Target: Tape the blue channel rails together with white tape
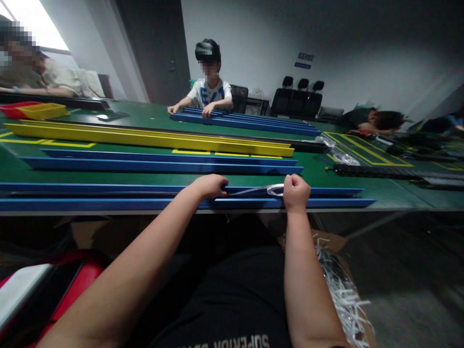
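A long blue rail (108, 195) lies along the near edge of the green table (326, 169). My left hand (210, 186) rests on the rail with its fingers curled, pressing one end of a thin whitish strip (253, 190). My right hand (295, 192) is closed in a fist on the strip's other end, where it curls into a loop. The strip stretches between both hands just above the rail.
More blue rails (163, 162) and a yellow one (145, 137) lie further back. A person in a white shirt (209, 92) handles blue rails across the table. Other people sit at far left and right. A box of shredded white strips (340, 290) stands below, a red bin (43, 290) at my left.
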`<state>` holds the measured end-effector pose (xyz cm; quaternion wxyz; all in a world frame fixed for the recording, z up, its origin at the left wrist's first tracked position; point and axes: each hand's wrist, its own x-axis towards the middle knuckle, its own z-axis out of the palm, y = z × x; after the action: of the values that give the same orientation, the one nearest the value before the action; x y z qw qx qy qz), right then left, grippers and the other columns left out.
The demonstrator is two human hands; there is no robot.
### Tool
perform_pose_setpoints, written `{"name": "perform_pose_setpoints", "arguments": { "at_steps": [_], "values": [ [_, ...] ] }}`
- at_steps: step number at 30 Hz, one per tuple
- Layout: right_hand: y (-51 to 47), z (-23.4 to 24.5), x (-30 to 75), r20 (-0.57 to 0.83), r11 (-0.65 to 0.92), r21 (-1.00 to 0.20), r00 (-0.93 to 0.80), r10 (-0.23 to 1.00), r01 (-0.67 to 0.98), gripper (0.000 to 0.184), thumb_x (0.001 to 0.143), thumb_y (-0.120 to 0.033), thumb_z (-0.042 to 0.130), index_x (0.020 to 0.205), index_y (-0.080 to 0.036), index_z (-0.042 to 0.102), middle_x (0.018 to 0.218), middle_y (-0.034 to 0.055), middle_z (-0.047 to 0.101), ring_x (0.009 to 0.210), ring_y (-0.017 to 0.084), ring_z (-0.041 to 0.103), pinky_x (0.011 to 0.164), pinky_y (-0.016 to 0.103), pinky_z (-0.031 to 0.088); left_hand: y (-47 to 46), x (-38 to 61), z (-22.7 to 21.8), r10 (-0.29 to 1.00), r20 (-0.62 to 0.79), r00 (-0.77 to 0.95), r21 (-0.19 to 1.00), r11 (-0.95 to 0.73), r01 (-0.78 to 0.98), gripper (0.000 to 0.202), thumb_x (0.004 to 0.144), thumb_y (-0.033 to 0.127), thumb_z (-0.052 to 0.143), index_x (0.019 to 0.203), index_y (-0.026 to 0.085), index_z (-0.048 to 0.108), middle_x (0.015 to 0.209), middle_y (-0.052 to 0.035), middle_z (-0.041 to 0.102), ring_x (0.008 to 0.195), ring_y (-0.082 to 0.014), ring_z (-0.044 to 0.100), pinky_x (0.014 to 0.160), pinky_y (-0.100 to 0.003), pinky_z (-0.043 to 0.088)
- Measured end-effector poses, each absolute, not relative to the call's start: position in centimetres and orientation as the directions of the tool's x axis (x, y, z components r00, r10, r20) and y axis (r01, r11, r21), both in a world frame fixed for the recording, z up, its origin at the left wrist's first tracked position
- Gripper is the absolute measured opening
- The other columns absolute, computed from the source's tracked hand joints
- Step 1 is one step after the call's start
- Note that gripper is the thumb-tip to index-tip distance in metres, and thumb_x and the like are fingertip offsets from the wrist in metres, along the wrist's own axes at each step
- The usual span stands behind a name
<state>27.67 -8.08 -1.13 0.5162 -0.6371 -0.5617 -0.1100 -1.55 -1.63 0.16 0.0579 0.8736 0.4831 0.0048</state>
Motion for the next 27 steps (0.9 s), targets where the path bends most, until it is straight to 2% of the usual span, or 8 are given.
{"name": "perform_pose_setpoints", "arguments": {
  "at_steps": [14,27],
  "values": [
    [-8.0,-1.1,27.7,0.726,0.176,-0.509,0.31,0.614,0.842,0.04,0.089,-0.034,0.046,0.056,-0.022,0.029,0.054,-0.0054,0.027,0.053,0.011,0.029,0.056,0.027,0.022,-1.8,0.4,0.4,0.832,-0.027,0.555,0.11,-0.549,0.829,0.031,0.075,0.048,0.06,0.097,0.028,0.067,0.096,-0.0038,0.073,0.081,-0.0201,0.064,0.059,-0.027,0.039],
    [-8.1,-1.1,27.6,0.718,0.176,-0.509,0.303,0.626,0.843,0.04,0.089,-0.035,0.046,0.056,-0.022,0.029,0.053,-0.0051,0.028,0.054,0.011,0.029,0.057,0.027,0.022,-1.7,1.3,0.3,0.828,-0.018,0.56,0.118,-0.554,0.824,0.031,0.075,0.047,0.061,0.099,0.028,0.068,0.098,-0.004,0.073,0.084,-0.0207,0.065,0.062,-0.027,0.041]
  ]
}}
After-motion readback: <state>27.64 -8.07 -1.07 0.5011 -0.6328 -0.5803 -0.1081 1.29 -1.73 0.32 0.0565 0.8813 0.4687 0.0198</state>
